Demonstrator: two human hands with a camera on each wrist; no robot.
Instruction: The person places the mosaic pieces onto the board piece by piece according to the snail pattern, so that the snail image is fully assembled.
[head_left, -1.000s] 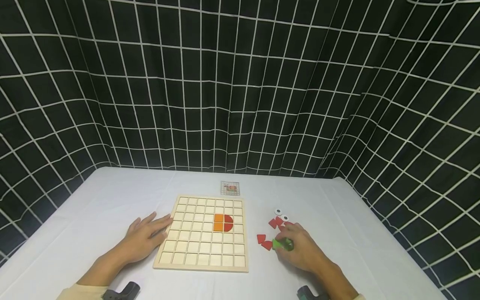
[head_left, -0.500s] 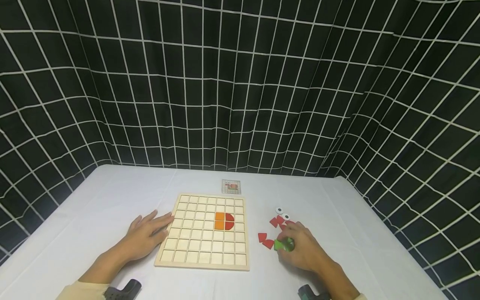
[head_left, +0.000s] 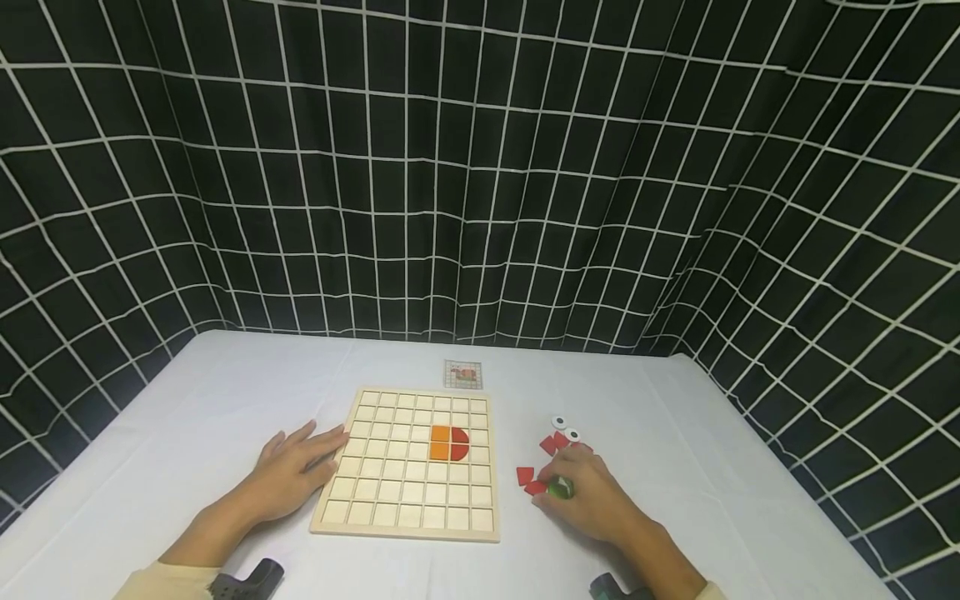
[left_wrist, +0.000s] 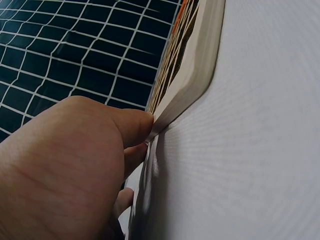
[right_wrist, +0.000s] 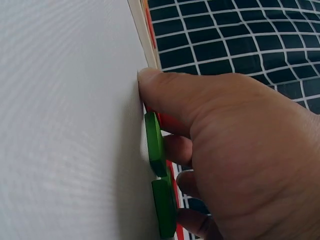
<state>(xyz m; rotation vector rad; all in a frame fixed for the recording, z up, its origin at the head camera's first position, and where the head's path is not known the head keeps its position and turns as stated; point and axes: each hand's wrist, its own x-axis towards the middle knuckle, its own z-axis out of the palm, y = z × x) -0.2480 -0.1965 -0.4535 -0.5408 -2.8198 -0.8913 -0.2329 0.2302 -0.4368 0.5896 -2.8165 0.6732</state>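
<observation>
A red piece (head_left: 535, 487) lies on the white table (head_left: 255, 375), to the right of the grid board (head_left: 405, 532), at the fingertips of the right hand (head_left: 592, 496). Thumb and forefinger stand narrowly apart; whether they pinch the piece cannot be told. The head view shows one patch of green within this hand; the right wrist view resolves two green pieces (right_wrist: 155, 145), seen side-on. A second red piece (head_left: 525, 476) sits just beside the first. White discs (head_left: 558, 422) with dark centres lie farther back.

The left hand (head_left: 288, 475) holds nothing; its extended fingers touch the board's left edge. The left wrist view adds the thumb against the frame's side. Orange squares (head_left: 440, 433) and red quarter-rounds (head_left: 459, 436) occupy adjoining cells. Beyond the far edge, a card (head_left: 463, 374) bears a gridded picture; any lettering is too small to read.

Table surface separates the board's right edge from the loose pieces and extends widely rightward. A checked curtain (head_left: 465, 192) borders the table's far edge.
</observation>
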